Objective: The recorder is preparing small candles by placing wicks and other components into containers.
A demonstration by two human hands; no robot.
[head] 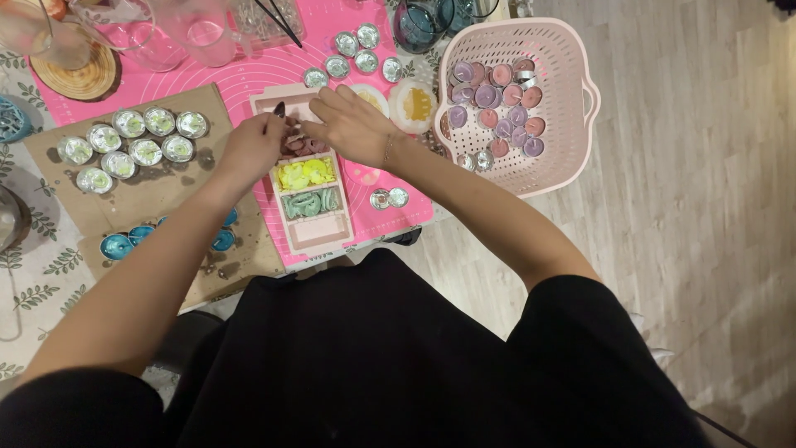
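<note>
Pink silicone mat (249,70) over a leaf-print tablecloth, nice setup. Closest in, the pink divided tray (308,170) holds green, yellow and dusty-pink wax pieces. Left hand (253,145) pinches a small dark tool at the dusty-pink compartment (300,145); right hand (352,120) lies half-curled over it, fingers touching wax. I'd steady the tray and lift pieces gently. Farther: pink basket (564,108) of tealights.
</note>
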